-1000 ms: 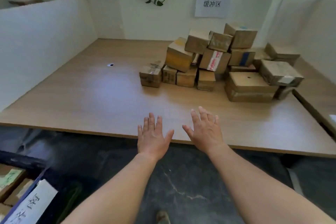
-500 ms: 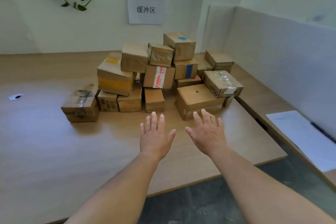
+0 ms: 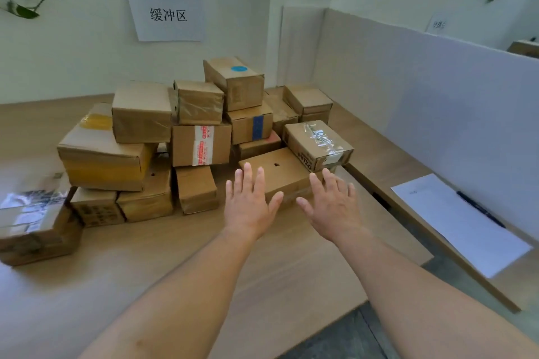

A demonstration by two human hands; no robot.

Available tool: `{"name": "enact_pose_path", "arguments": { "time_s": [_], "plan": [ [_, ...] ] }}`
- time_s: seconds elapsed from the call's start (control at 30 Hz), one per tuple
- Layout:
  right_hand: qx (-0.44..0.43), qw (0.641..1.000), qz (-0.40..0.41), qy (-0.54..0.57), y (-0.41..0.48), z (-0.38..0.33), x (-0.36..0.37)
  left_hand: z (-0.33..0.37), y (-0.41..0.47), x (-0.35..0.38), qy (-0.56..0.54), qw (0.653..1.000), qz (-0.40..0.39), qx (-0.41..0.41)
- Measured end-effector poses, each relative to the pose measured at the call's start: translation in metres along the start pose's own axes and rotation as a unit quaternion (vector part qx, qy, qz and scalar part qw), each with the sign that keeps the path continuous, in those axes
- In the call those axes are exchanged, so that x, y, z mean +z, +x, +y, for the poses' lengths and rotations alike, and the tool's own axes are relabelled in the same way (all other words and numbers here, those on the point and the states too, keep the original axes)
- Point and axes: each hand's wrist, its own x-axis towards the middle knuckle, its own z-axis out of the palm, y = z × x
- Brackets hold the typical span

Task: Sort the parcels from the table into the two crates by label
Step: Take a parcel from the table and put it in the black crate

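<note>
Now both hands reach empty, fingers spread: left hand (image 3: 248,207) and right hand (image 3: 332,207) flank the flat brown parcel (image 3: 280,175) just beyond their fingertips. Next, I judge, they clasp its ends and lift.

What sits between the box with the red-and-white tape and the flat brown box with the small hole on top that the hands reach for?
In the head view, nothing: only a narrow shadowed gap parts the red-and-white taped box from the flat brown box.
</note>
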Motion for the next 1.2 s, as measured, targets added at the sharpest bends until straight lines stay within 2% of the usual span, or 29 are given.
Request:
{"name": "enact_pose_path", "arguments": {
  "time_s": [0.2, 0.37, 0.6, 0.77, 1.03, 1.13, 1.2],
  "plan": [
    [-0.027, 0.999, 0.019, 0.023, 0.052, 0.037, -0.002, 0.032, 0.048, 0.010, 0.010, 1.000, 0.007, -0.022],
    [-0.011, 0.999, 0.035, 0.030, 0.101, 0.093, -0.008, 0.081, 0.096, 0.014, 0.016, 0.999, 0.020, -0.019],
    [-0.011, 0.999, 0.008, 0.045, 0.169, 0.149, -0.005, 0.130, 0.151, 0.025, 0.015, 0.999, 0.011, -0.050],
    [-0.033, 0.997, -0.013, 0.073, 0.211, 0.157, -0.011, 0.140, 0.175, 0.028, 0.012, 0.994, 0.008, -0.105],
    [-0.084, 0.986, -0.108, 0.098, 0.241, 0.152, 0.000, 0.145, 0.187, 0.034, -0.024, 0.975, -0.018, -0.221],
    [-0.086, 0.974, -0.146, 0.149, 0.245, 0.148, 0.004, 0.153, 0.188, 0.033, -0.108, 0.954, -0.051, -0.276],
    [-0.089, 0.968, -0.157, 0.175, 0.248, 0.147, 0.001, 0.157, 0.187, 0.030, -0.158, 0.943, -0.040, -0.292]
  ]
}}
